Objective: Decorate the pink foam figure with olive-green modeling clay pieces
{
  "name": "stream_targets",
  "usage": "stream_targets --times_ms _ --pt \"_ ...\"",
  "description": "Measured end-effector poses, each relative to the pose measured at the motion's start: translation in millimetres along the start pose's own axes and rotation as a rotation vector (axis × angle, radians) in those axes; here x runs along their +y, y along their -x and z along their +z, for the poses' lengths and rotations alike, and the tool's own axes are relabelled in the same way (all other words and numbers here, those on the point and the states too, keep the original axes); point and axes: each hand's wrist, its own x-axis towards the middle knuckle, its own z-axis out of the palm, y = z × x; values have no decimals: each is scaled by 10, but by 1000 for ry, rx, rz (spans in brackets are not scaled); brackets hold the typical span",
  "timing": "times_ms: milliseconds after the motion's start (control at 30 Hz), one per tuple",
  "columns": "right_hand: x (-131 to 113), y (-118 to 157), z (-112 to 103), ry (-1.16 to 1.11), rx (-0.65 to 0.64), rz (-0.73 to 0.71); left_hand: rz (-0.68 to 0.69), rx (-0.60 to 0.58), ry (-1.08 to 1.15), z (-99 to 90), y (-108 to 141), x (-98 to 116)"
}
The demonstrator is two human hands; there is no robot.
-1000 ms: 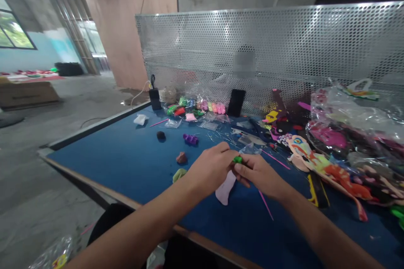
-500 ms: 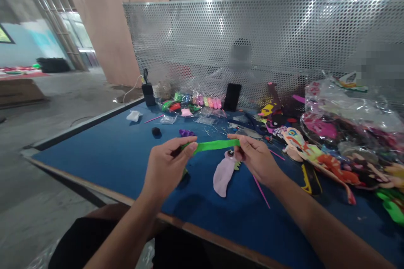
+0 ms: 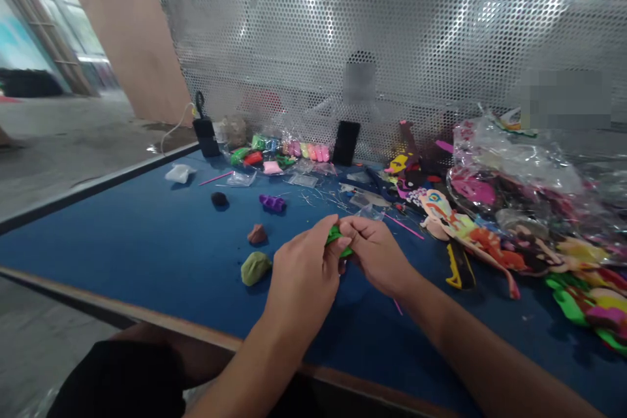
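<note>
Bright green modelling clay [image 3: 335,235] is pinched between my two hands, mostly covered by the fingers. My left hand [image 3: 308,261] is closed on its left side, and my right hand [image 3: 375,249] closes on it from the right, thumbs nearly touching. Left of my left hand lie an olive-green lump of clay [image 3: 255,268] and a smaller brown lump [image 3: 257,234]. Beyond them are a purple clay piece [image 3: 272,203] and a black lump [image 3: 220,200]. The pale lilac clay shape on the table is hidden behind my hands.
A yellow-and-black utility knife [image 3: 460,266] lies right of my right arm. Colourful clay pieces [image 3: 490,241] and plastic bags [image 3: 529,163] crowd the right side. Bagged clay [image 3: 294,151] and a dark phone [image 3: 346,143] stand along the perforated metal panel [image 3: 274,32] behind.
The green strip stretched between my hands is now bunched up as the hands came together. My view has shifted, uncovering the olive and brown lumps on the left.
</note>
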Motion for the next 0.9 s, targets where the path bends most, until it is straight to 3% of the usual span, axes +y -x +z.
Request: stream_targets --times_ms 167,233,333,467,533,600,733,900 --pt "-30 38 -28 325 166 -80 -83 103 24 -127 66 -78" --pt "-26 25 -57 324 274 -112 -129 148 51 -176 92 -134" --pt "35 -23 -74 296 400 -154 -129 307 66 -213 153 -138" --pt "113 -55 15 122 419 -139 -28 504 47 -124 243 12" --pt "94 -34 83 6 347 -62 57 464 43 -37 265 75" --pt "46 2 136 -92 237 46 114 346 45 47 265 89" --pt "-1 40 167 -204 71 214 104 171 40 133 247 21" --pt "89 -14 126 -13 255 101 56 57 131 155 268 -2"
